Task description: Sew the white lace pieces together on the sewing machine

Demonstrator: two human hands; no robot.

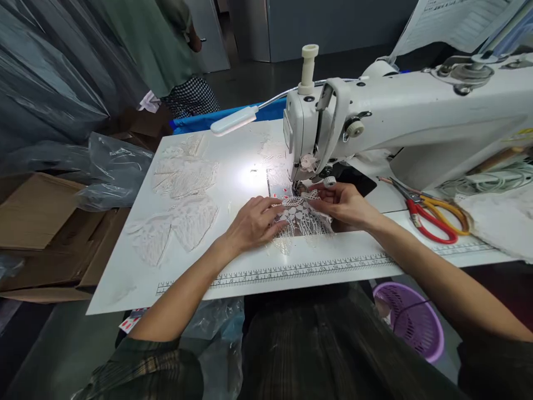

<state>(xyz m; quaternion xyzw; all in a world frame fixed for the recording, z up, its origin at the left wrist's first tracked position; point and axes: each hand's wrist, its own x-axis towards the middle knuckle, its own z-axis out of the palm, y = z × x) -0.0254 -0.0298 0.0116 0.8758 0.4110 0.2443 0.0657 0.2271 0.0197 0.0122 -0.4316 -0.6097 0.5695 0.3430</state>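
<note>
Note white lace piece (297, 216) on the surface (241, 261), spread in front of the presser foot (295, 188) of the sewing machine (395, 105), between left grip (260, 222) and right grip (343, 205). Record dotted band along the far edge, running roughly left to right past the foot; looser mesh fanning from there toward the body. Read overall long axis as uncertain, with both ends partly covered by fingers.

Left grip: open, palm down, fingers laid over the left side of the lace, pointing right. Right grip: closed, apparently pinching the right end of the band between thumb and fingers, pointing left. Judge both about equally near the foot, one on each side; cannot tell a clearly nearer one.

Log also: winged lace pieces (187, 178) well to the left; scissors (433, 225) with red handles to the right, beyond the right grip and apart from the lace.
</note>
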